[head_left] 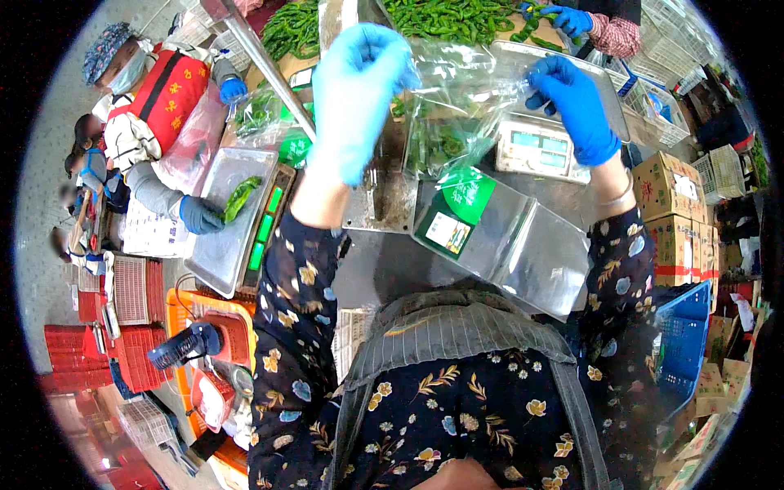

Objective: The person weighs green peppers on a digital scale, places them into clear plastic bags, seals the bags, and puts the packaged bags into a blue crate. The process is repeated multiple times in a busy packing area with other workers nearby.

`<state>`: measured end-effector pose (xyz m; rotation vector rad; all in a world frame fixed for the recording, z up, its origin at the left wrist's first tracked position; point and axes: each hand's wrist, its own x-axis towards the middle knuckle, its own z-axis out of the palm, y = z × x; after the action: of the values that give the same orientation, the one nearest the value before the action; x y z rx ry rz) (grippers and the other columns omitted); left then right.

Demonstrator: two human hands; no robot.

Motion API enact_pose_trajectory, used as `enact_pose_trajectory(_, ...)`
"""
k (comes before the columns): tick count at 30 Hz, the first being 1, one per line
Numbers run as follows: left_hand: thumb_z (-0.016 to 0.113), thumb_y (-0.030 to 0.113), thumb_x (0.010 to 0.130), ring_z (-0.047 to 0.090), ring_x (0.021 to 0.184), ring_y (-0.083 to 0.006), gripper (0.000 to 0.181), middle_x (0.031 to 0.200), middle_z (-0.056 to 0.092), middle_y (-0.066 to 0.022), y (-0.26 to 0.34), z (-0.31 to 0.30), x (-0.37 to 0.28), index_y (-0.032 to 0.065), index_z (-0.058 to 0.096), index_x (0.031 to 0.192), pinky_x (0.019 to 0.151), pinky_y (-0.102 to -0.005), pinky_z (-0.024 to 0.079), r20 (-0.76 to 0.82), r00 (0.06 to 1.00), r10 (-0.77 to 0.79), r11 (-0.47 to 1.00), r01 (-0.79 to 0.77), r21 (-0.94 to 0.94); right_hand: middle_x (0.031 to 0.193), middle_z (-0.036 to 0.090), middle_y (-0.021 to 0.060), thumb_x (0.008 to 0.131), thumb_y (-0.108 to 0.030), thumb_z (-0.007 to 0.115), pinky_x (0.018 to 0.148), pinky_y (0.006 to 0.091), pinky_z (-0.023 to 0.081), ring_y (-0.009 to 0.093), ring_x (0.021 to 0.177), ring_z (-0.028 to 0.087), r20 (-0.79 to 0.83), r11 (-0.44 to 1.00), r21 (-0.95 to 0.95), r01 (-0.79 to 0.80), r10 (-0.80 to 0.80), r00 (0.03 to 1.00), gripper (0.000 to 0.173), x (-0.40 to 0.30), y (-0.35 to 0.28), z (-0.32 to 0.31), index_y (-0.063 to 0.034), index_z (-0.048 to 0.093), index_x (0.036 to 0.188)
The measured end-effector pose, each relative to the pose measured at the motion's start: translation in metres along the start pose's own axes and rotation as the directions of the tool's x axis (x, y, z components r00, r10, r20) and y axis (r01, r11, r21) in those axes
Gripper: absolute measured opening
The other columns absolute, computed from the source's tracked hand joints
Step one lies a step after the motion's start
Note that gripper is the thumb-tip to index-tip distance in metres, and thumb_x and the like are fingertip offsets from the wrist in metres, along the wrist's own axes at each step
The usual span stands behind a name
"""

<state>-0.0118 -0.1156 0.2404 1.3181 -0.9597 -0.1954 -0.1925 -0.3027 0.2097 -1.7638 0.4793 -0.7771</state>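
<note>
Both my hands wear blue gloves and are raised over the work table. The fingertips of my left hand [361, 92] are closed on the left end of the upper edge of a transparent plastic bag [453, 70]. My right hand [572, 107] pinches the opposite end, so the film stretches between them. Green peppers [450, 144] show through the bag's lower part. Below it lie flat transparent bags [542, 251] with a green printed panel [468, 193] that bears writing. A white digital scale [536, 150] with lit displays stands under my right hand.
Piles of green peppers [453, 21] cover the table's far side. At left, a co-worker's grey-gloved hand [201, 214] is beside a pepper [241, 199] on a metal weighing tray [214, 257]. Another person's blue-gloved hand [569, 21] works at far right. A metal post [269, 67] slants near my left hand.
</note>
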Motion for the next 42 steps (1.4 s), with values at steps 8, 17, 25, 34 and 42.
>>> enact_pose_trajectory(8,0.068,0.012,0.078,0.063,0.057,-0.0173,0.04,0.069,0.063,-0.0024,-0.041,0.05,-0.171,0.0156,0.057,0.116,0.053,-0.0312,0.052,0.468,0.866,-0.178,0.897,-0.054,0.44,0.085,0.065,0.0062,0.085,-0.005,0.062,0.075,0.0272,0.049,0.013,0.082,0.062,-0.203,0.973,-0.196,-0.124,0.084,0.976,0.014,-0.114,0.105,-0.019,-0.0016,0.059,0.098)
enact_pose_trajectory(17,0.068,0.019,0.077,0.061,0.063,-0.0228,0.014,0.076,0.06,-0.0037,-0.063,0.077,-0.193,0.0142,0.063,0.09,0.057,-0.0337,0.05,0.453,0.889,-0.06,0.92,-0.127,0.37,0.108,0.061,0.0168,0.083,-0.001,0.053,0.092,0.0386,0.044,0.033,0.101,0.058,0.145,0.954,-0.299,-0.005,0.05,0.988,0.027,-0.242,0.055,0.017,-0.0031,0.061,0.109)
enact_pose_trajectory(25,0.064,0.019,0.079,0.06,0.064,-0.0264,0.011,0.073,0.058,-0.0069,-0.064,0.079,-0.203,0.0125,0.06,0.088,0.057,-0.0367,0.047,0.583,0.806,-0.107,0.97,-0.043,0.237,0.141,0.04,0.0225,0.087,-0.017,0.051,0.108,0.0395,0.031,0.035,0.131,0.039,0.214,0.964,-0.237,-0.123,0.175,0.961,0.059,-0.201,0.125,0.057,-0.0006,0.033,0.141)
enact_pose_trajectory(34,0.063,0.016,0.08,0.058,0.062,-0.0255,0.008,0.072,0.058,-0.0064,-0.074,0.072,-0.21,0.0117,0.058,0.082,0.057,-0.0345,0.047,0.588,0.802,-0.103,0.968,-0.056,0.246,0.074,0.057,0.018,0.08,-0.023,0.06,0.056,0.0422,0.046,0.035,0.068,0.061,0.261,0.688,-0.703,0.181,0.014,0.965,0.026,-0.173,0.172,0.091,-0.0026,0.057,0.097)
enact_pose_trajectory(42,0.063,0.021,0.081,0.056,0.063,-0.0253,0.01,0.072,0.055,-0.0051,-0.082,0.073,-0.216,0.013,0.056,0.082,0.055,-0.0355,0.045,0.715,0.699,-0.027,0.972,-0.148,0.182,0.095,0.064,0.0205,0.086,-0.024,0.056,0.068,0.0465,0.051,0.039,0.081,0.063,0.213,0.816,-0.573,-0.078,0.24,0.947,0.027,-0.146,0.145,0.108,-0.0047,0.058,0.105)
